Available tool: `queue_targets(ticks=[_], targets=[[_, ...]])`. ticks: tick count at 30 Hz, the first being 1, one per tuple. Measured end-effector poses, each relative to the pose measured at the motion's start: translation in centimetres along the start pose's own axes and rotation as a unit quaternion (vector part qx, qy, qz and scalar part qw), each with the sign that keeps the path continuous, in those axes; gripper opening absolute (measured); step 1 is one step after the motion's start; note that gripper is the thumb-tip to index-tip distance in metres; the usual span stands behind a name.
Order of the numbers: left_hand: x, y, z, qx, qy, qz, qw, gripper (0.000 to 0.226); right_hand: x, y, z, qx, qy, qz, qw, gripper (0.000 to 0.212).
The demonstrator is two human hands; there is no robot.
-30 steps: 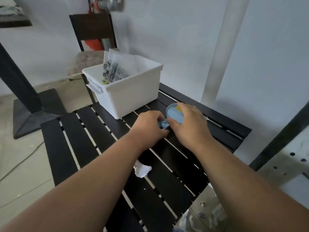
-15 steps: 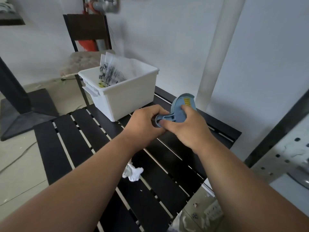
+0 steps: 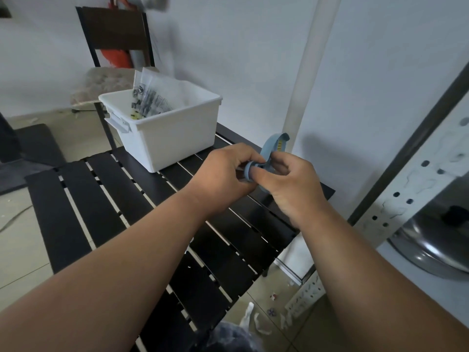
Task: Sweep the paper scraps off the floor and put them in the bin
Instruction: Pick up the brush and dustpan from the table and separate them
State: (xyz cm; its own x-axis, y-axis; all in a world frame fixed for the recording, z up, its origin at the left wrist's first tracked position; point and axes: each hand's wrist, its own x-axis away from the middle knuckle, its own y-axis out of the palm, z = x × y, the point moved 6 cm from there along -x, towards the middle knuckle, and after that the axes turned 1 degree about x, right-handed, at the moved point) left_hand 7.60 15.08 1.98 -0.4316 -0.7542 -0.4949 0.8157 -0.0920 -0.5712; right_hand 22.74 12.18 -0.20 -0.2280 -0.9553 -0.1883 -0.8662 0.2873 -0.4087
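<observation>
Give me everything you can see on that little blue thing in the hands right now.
The blue dustpan set looks like small light-blue plastic: a flat rounded scoop tilted up toward the wall, with a yellow patch near its top edge and a ring-shaped handle end at the bottom. It is lifted clear of the black slatted table. The left hand pinches the ring end; the right hand holds the body, thumb on the ring. Fingers hide its middle.

Both the left hand (image 3: 223, 174) and right hand (image 3: 291, 184) grip a small blue dustpan (image 3: 271, 151) above the black slatted table (image 3: 101, 199). Paper scraps (image 3: 256, 323) lie on the near floor.
</observation>
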Motion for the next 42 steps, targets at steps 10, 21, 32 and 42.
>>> queue_targets(ticks=[10, 21, 32, 42], targets=[[-0.1, -0.2, -1.2, 0.01, -0.029, 0.031, 0.999, 0.029, -1.3, -0.9, 1.2, -0.135, 0.035, 0.004, 0.99, 0.03], [2.4, -1.4, -7.1, -0.055, -0.216, 0.013, 0.975, 0.024, -0.9, -1.1, 5.3, -0.162, 0.157, 0.025, 0.974, 0.016], [2.9, -0.3, -6.3, -0.206, -0.242, -0.052, 0.947, 0.037, 4.0, -4.6, 1.6, -0.174, 0.076, 0.091, 0.978, 0.014], [6.7, 4.1, 9.2, -0.212, -0.057, -0.105, 0.97, 0.047, 13.6, -11.9, -0.2, -0.155, 0.092, 0.112, 0.977, 0.016]])
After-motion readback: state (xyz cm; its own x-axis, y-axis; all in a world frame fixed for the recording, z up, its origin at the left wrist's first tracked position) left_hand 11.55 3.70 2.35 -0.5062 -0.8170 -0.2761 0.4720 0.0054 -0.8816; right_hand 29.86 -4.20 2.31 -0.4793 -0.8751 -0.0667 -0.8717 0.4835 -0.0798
